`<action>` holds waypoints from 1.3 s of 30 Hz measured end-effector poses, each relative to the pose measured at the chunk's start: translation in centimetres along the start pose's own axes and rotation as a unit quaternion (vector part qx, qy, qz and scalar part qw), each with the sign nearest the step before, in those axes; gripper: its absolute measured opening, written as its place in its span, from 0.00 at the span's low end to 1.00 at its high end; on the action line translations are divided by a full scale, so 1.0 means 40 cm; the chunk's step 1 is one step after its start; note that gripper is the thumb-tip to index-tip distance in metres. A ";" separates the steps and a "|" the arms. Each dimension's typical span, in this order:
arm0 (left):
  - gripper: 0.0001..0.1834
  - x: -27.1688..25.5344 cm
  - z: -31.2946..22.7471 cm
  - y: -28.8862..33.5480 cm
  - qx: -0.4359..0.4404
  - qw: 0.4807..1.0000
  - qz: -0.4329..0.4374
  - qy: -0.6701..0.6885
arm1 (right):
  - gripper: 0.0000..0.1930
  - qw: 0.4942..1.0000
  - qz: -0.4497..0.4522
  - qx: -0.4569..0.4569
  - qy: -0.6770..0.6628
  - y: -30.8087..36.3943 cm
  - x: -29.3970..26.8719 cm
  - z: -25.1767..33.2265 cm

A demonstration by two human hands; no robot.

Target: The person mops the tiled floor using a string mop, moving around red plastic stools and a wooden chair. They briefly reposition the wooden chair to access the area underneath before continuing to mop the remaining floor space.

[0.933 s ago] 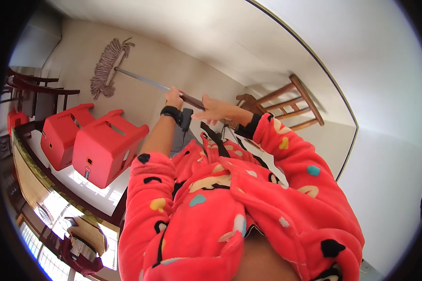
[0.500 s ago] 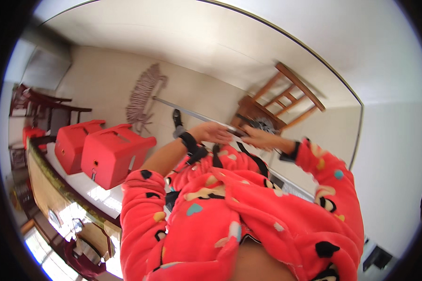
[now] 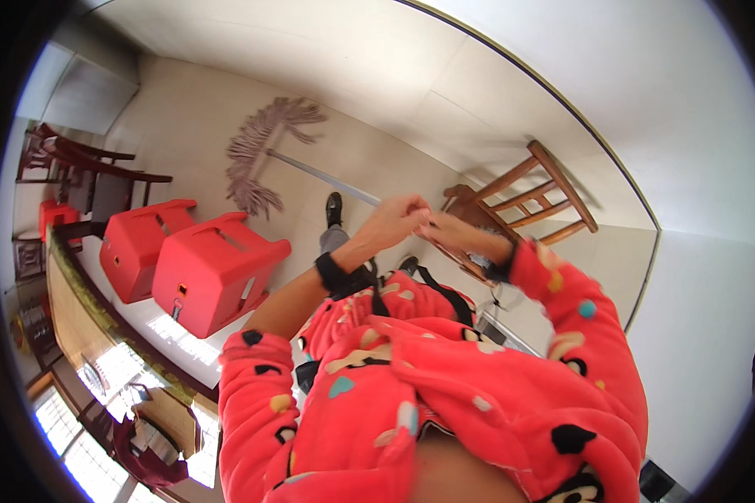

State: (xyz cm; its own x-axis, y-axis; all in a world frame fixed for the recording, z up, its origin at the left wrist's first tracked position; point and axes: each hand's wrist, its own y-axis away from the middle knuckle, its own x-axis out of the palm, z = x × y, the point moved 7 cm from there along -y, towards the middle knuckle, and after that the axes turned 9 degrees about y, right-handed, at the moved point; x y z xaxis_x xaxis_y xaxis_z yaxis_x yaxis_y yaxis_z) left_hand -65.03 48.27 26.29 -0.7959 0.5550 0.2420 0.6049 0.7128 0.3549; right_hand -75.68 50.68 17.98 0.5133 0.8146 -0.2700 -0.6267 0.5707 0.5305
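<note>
A mop lies ahead of me, its pinkish-grey string head [image 3: 256,151] spread in a curve on the floor. The grey mop handle [image 3: 323,178] slants from it toward my hands. My left hand [image 3: 397,221] is closed around the upper handle, with a black band on its wrist. Just right of it, touching or nearly so, my right hand [image 3: 451,232] is curled at the handle's upper end; blur and the left hand hide some of its fingers.
Two red plastic stools [image 3: 218,268] stand at left beside a table [image 3: 75,306] with a green-patterned edge. Dark wooden chairs [image 3: 101,172] are beyond them. A brown wooden chair [image 3: 533,197] stands by the wall at right. My shoe [image 3: 334,210] is near the handle.
My left hand, flat with fingers stretched out before, has closed around the handle and risen slightly. The mop head has swung and its strands have spread into a wider curve.
</note>
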 end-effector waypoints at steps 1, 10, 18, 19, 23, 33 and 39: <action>0.14 -0.023 -0.055 0.009 0.032 0.999 -0.017 -0.032 | 0.22 0.990 0.007 -0.101 -0.098 -0.067 -0.029 0.052; 0.20 -0.412 -0.385 -0.010 0.192 0.885 -0.360 -0.227 | 0.26 0.981 -0.041 -0.006 0.187 -0.883 -0.179 0.328; 0.22 -0.814 -0.406 -0.040 0.070 0.789 -0.444 -0.419 | 0.24 0.938 -0.084 -0.077 0.326 -1.172 -0.226 0.432; 0.20 -0.820 -0.412 -0.046 0.082 0.791 -0.438 -0.419 | 0.24 0.939 -0.078 -0.072 0.327 -1.180 -0.229 0.428; 0.16 -0.750 -0.399 -0.127 -0.013 0.776 -0.352 -0.523 | 0.23 0.944 -0.074 -0.053 0.318 -1.145 -0.231 0.371; 0.17 -0.153 -0.345 -0.158 -0.072 0.960 -0.100 -0.251 | 0.22 0.969 -0.097 0.027 0.226 -0.742 -0.156 0.130; 0.12 0.243 -0.242 -0.197 -0.010 0.907 0.030 -0.420 | 0.21 0.965 -0.171 0.077 0.181 -0.360 -0.024 -0.067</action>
State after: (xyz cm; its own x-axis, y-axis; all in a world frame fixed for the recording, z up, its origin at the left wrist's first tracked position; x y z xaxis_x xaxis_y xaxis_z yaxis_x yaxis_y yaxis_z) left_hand -77.77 43.91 34.59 -0.4566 0.7298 -0.5089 0.6391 0.6669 0.3831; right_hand -68.72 41.97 8.45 0.4187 0.5792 -0.6994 -0.3484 0.8137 0.4653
